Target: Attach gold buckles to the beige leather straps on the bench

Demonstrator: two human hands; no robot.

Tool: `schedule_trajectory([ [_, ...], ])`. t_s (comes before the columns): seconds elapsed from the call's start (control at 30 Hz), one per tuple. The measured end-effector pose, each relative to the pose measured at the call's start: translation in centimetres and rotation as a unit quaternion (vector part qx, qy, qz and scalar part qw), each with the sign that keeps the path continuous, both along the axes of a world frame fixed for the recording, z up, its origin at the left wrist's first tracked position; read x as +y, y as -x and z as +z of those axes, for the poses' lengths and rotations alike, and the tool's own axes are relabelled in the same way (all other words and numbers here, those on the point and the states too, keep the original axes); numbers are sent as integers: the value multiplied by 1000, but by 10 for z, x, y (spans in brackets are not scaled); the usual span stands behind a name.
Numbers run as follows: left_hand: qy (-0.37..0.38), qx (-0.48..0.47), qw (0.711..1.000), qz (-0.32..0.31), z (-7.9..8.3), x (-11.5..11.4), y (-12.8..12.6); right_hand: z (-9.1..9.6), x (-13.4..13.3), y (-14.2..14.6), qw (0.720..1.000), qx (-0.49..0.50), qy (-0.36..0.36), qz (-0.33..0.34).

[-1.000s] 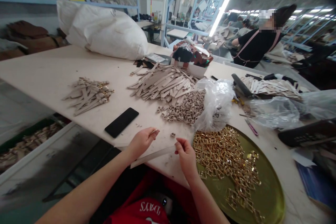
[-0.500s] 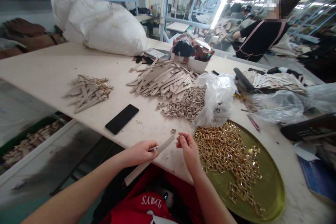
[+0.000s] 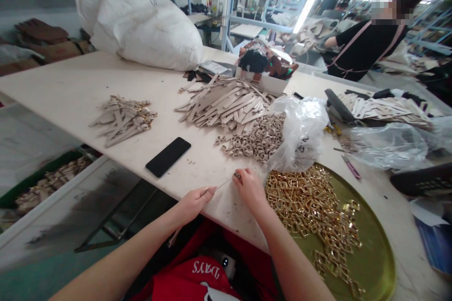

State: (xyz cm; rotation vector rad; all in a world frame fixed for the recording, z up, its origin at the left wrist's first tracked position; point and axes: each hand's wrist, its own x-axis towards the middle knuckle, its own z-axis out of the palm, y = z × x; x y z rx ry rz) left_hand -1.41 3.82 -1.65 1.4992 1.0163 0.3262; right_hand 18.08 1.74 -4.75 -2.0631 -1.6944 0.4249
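Note:
My left hand (image 3: 196, 203) is closed on a narrow beige strap (image 3: 223, 183), which is turned edge-on; its tail hangs down over the table edge. My right hand (image 3: 251, 192) pinches a small beige loop (image 3: 237, 175) at the strap's far end. Whether the strap passes through the loop I cannot tell. Beyond my hands lies a heap of similar loops (image 3: 259, 141), with a large pile of loose straps (image 3: 226, 103) behind it. To the right, gold buckles (image 3: 300, 202) lie heaped on a round olive-gold tray (image 3: 376, 249).
A black phone (image 3: 168, 157) lies left of my hands. Farther left is a bunch of straps with buckles (image 3: 123, 120). A clear plastic bag (image 3: 300, 127) leans by the loops. A white sack (image 3: 141, 28) stands behind. A co-worker (image 3: 367, 47) is at the far right.
My right hand has moved onto the small loop that lay on the table and now pinches it. The strap has turned from its flat side to its edge. The view has shifted slightly.

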Motion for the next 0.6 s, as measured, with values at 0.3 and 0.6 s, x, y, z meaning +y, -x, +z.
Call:
schedule_trajectory([
  [0.3, 117, -42, 992, 2, 2, -4, -8, 2, -13, 5, 921, 381, -10, -81],
  [0.6, 171, -60, 983, -1, 19, -25, -12, 14, -45, 22, 664, 717, -7, -210],
])
